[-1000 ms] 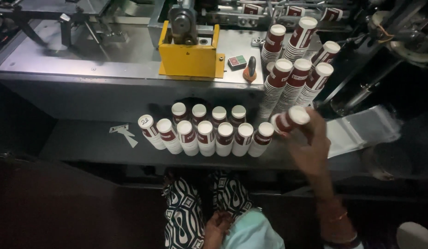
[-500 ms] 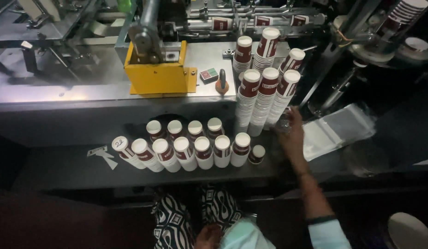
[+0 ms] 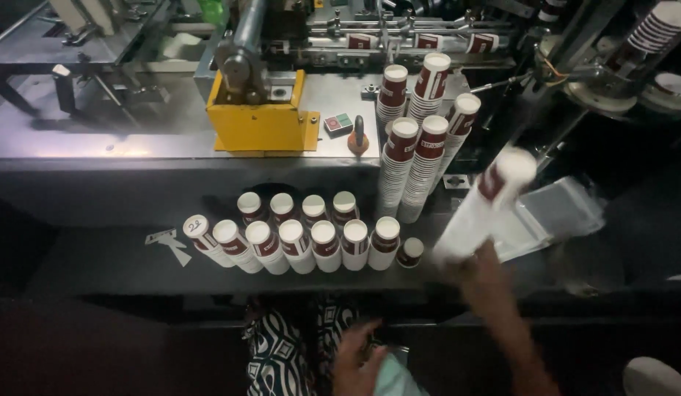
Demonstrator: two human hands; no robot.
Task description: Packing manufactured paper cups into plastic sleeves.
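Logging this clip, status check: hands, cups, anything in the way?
Right hand gripping tilted stack of paper cups, blurred. Left hand low at lap, on pale cloth. Cup rows on shelf alongside; plastic sleeve beyond.

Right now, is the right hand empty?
No, the right hand grips a tall stack of paper cups, tilted and blurred, lifted off the shelf.

We count twelve short cup stacks (image 3: pixel 304 231) on the lower shelf (four behind, eight in front), five tall cup stacks (image 3: pixel 417 147) on the machine deck, and one blurred stack (image 3: pixel 483 202) lifted alongside.
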